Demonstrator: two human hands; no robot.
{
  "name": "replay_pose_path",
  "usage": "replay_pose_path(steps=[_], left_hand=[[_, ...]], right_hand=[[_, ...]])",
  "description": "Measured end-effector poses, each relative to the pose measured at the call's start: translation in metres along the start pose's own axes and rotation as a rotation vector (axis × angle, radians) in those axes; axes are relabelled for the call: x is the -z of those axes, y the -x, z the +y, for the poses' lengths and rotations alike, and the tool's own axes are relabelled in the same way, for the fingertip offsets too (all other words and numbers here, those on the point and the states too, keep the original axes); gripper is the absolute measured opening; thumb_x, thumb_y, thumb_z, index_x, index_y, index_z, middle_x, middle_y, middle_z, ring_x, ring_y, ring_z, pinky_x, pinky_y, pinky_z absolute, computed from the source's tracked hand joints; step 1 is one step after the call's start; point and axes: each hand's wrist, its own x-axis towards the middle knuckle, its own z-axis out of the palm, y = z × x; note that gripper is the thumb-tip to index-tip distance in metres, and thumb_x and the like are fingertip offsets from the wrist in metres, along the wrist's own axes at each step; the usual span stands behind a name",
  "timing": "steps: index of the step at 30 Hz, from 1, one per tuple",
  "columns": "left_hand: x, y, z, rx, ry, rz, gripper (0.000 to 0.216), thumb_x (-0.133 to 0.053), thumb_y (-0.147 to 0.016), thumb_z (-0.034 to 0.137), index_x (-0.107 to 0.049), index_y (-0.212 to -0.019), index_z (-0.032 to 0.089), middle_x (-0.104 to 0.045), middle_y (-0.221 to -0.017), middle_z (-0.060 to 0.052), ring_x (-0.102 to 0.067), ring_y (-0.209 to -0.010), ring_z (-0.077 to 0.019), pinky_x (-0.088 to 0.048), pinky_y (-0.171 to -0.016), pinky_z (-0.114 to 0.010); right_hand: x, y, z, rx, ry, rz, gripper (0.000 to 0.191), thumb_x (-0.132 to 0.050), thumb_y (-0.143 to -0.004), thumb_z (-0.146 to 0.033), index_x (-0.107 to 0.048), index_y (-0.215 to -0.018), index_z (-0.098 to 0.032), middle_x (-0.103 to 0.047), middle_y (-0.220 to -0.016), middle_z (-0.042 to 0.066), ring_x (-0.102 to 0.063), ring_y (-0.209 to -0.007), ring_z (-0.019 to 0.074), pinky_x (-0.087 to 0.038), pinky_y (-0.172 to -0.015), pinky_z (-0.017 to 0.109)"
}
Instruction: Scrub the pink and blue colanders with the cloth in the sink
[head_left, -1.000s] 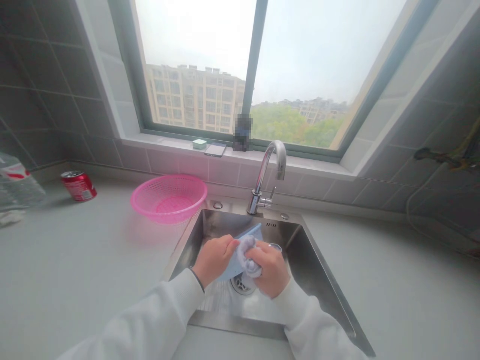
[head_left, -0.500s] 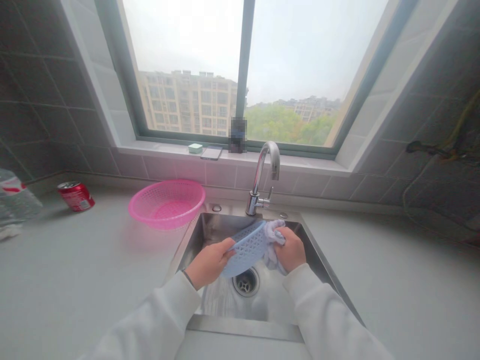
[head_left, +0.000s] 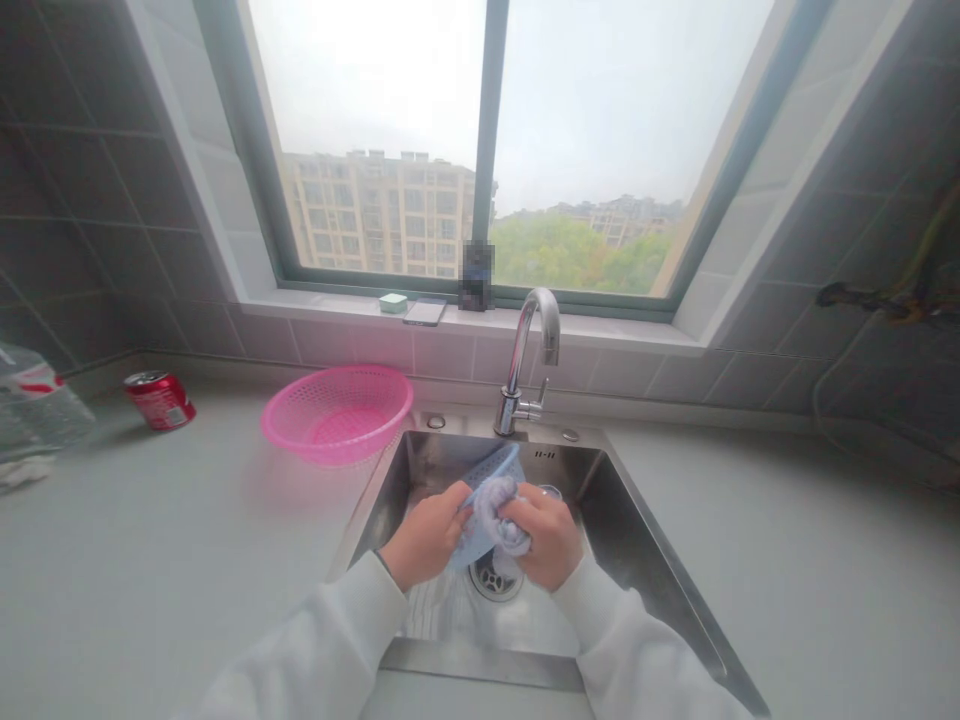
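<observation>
Over the steel sink (head_left: 645,570), my left hand (head_left: 426,535) grips the left rim of a light blue plastic basket (head_left: 471,540) with a pattern of holes, held tilted. My right hand (head_left: 551,530) is closed round a bunched, pale lilac-white cloth (head_left: 504,510), which lies against the near side of the basket. The cloth and fingers hide much of the basket's right part. Below the basket, the drain (head_left: 496,582) partly shows. Behind my right hand a small clear round thing in the sink is mostly hidden.
A chrome faucet (head_left: 536,340) rises behind the sink. On the counter to the left stand a pink colander (head_left: 337,415), a red can (head_left: 160,402) and a clear plastic bottle (head_left: 45,405). A green box (head_left: 393,303) and a flat phone-like object (head_left: 425,313) rest on the windowsill.
My right hand has moved the cloth left and down, from the basket's right rim to its near side. The left hand keeps its hold, and the basket has turned slightly.
</observation>
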Motion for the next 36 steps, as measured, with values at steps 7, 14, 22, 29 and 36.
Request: replay_pose_path(steps=[7, 14, 22, 29, 36], left_hand=[[0.005, 0.002, 0.004, 0.004, 0.182, -0.09, 0.023, -0.036, -0.097, 0.043, -0.046, -0.089, 0.024, -0.055, -0.074, 0.0, -0.056, -0.065, -0.0184, -0.041, -0.061, -0.029], [0.004, 0.003, 0.007, 0.006, 0.277, -0.064, 0.031, -0.041, -0.093, 0.051, -0.048, -0.083, 0.023, -0.052, -0.071, 0.001, -0.054, -0.064, -0.0171, -0.043, -0.057, -0.028], [0.025, 0.004, 0.01, 0.127, 0.629, 0.0, 0.042, -0.061, -0.083, 0.062, -0.052, -0.085, 0.02, -0.048, -0.067, 0.005, -0.047, -0.055, -0.0115, -0.041, -0.049, -0.022], [0.006, -0.001, 0.009, 0.085, 0.507, -0.015, 0.036, -0.055, -0.087, 0.057, -0.051, -0.084, 0.021, -0.049, -0.068, 0.004, -0.049, -0.058, -0.013, -0.043, -0.049, -0.023], [0.025, 0.005, 0.011, 0.107, 0.525, -0.104, 0.038, -0.06, -0.085, 0.057, -0.054, -0.085, 0.02, -0.052, -0.068, 0.003, -0.052, -0.057, -0.0129, -0.045, -0.049, -0.023]], right_hand=[[0.019, -0.003, 0.037, -0.306, 0.147, 0.092, 0.021, -0.055, -0.074, -0.011, -0.072, -0.081, -0.021, -0.071, -0.083, 0.005, -0.066, -0.07, 0.0168, -0.045, -0.064, 0.025], [0.016, -0.005, -0.021, 0.047, -0.032, -0.055, 0.01, -0.061, -0.081, -0.021, -0.069, -0.075, -0.022, -0.065, -0.074, 0.002, -0.061, -0.065, 0.0153, -0.042, -0.061, 0.025], [0.042, -0.003, 0.055, -0.3, 0.113, 0.106, 0.024, -0.052, -0.071, -0.012, -0.072, -0.081, -0.021, -0.075, -0.085, 0.006, -0.071, -0.077, 0.0212, -0.053, -0.07, 0.03], [0.027, -0.012, -0.014, 0.144, 0.051, 0.006, 0.013, -0.061, -0.085, -0.02, -0.071, -0.077, -0.023, -0.07, -0.077, 0.003, -0.064, -0.068, 0.0171, -0.047, -0.064, 0.027], [0.03, -0.008, 0.037, -0.213, 0.127, -0.025, 0.017, -0.058, -0.079, -0.018, -0.074, -0.083, -0.022, -0.075, -0.086, 0.005, -0.069, -0.076, 0.0184, -0.051, -0.069, 0.027]])
